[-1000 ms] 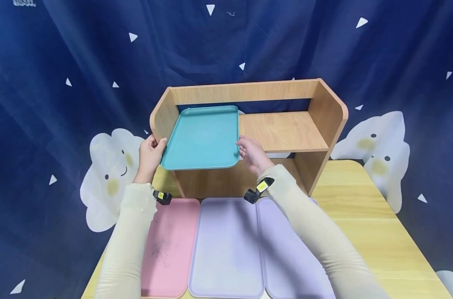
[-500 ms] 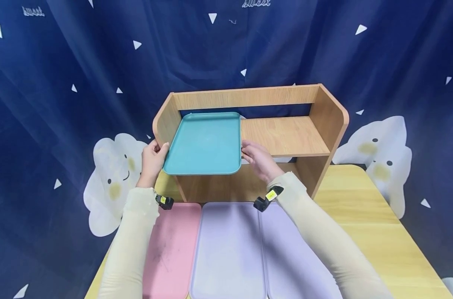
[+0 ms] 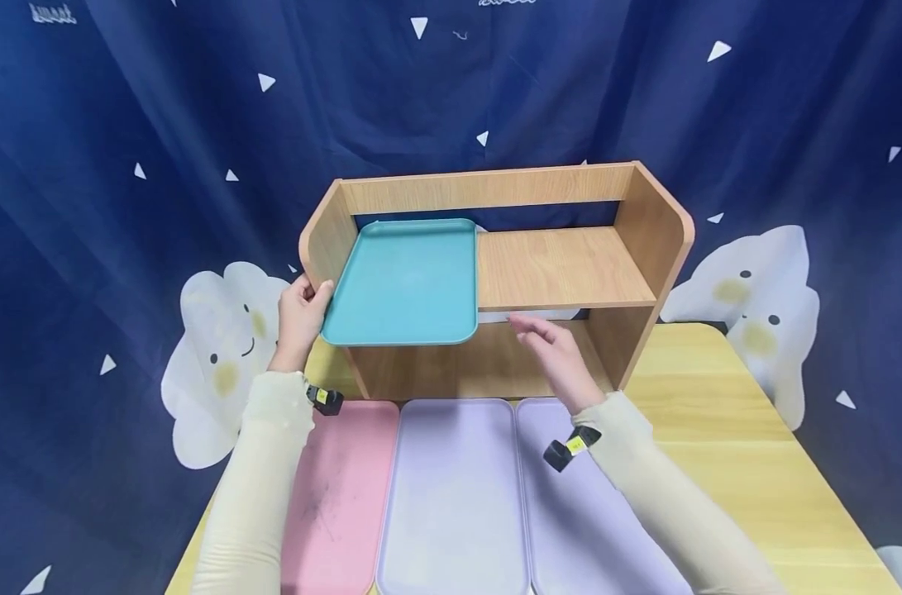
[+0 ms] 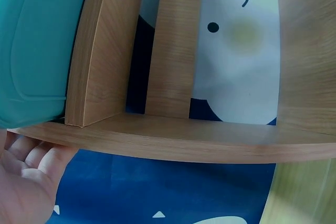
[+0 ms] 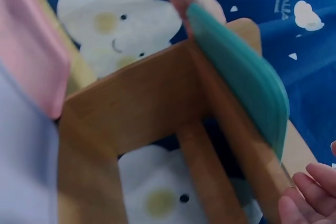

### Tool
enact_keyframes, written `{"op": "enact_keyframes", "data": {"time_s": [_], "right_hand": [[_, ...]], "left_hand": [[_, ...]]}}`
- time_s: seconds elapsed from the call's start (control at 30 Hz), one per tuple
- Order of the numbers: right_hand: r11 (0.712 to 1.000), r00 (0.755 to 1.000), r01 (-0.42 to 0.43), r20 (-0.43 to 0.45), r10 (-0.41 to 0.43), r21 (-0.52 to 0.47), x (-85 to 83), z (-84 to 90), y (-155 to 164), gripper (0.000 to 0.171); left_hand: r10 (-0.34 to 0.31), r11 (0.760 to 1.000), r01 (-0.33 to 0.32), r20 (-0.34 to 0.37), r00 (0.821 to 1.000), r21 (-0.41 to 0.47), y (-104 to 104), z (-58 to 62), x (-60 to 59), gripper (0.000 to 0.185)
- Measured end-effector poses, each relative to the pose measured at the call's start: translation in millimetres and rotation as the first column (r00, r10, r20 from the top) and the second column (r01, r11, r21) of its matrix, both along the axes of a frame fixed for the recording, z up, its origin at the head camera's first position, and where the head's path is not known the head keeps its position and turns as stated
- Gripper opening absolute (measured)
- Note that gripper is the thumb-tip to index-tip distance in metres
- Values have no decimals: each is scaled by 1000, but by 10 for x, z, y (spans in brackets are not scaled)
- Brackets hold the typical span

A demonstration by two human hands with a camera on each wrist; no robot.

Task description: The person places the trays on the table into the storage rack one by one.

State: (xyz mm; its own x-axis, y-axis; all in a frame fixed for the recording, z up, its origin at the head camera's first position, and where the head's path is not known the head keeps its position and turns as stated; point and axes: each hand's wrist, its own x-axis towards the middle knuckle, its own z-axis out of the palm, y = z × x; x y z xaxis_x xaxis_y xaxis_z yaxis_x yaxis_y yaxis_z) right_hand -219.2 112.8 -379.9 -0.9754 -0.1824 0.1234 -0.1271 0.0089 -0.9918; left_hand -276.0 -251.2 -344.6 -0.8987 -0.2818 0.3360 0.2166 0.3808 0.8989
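Note:
A teal tray (image 3: 406, 281) lies on the left half of the wooden desk shelf's (image 3: 562, 264) upper board, its front edge jutting past the board. My left hand (image 3: 300, 321) grips the front edge of the shelf's left side panel, thumb close to the tray's left rim. In the left wrist view, its fingers (image 4: 39, 156) lie against the panel's outer face, below the tray. Off to the right of the tray, my right hand (image 3: 555, 355) hangs in the air before the shelf with loosely bent fingers, holding nothing.
On the table (image 3: 718, 446), a pink tray (image 3: 342, 496) and two lilac trays, one in the middle (image 3: 454, 496) and one at right (image 3: 577, 512), lie side by side before the shelf. A dark blue curtain (image 3: 555, 91) hangs behind.
My right hand has come away from the tray's right rim and moved right and toward me. My left hand and the tray stay in place.

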Motion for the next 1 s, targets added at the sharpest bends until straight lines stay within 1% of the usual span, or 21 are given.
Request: {"op": "enact_keyframes", "data": {"time_s": [0.03, 0.1, 0.23, 0.33, 0.4, 0.5, 0.57, 0.67, 0.8, 1.0], "right_hand": [[1000, 1000, 9, -7, -9, 14, 25, -59, 26, 37], [999, 1000, 20, -15, -19, 34, 76, -187, 75, 36], [996, 999, 39, -6, -39, 80, 179, -415, 166, 35], [995, 998, 55, -3, -55, 84, 246, -530, 246, 34], [994, 998, 60, -2, -60, 87, 278, -587, 306, 34], [992, 998, 66, 2, -67, 104, 321, -647, 391, 35], [991, 997, 73, 4, -74, 116, 354, -689, 436, 35], [987, 995, 96, 21, -100, 130, 416, -759, 503, 35], [984, 992, 119, 24, -123, 134, 513, -895, 595, 35], [986, 989, 148, 18, -150, 83, 663, -1148, 710, 32]], "left_hand": [[1, 1000, -1, -4, 1000, 2, -15, -27, -23, 32], [-1, 1000, 1, -11, 1000, -7, -21, -39, -31, 32], [-11, 1000, 11, -15, 1000, -29, 54, 75, 82, 30], [-19, 999, 18, -8, 1000, -33, 110, 163, 161, 30], [-15, 999, 14, -6, 1000, -33, 83, 125, 119, 32], [6, 999, -6, 3, 1000, -33, 17, 25, 33, 34], [23, 999, -23, 10, 1000, -48, -26, -30, -14, 35], [36, 998, -35, 21, 999, -57, -33, -43, -18, 36], [41, 997, -40, 22, 999, -59, -26, -50, -22, 35], [35, 998, -35, 0, 999, -47, -20, -58, -36, 34]]}}
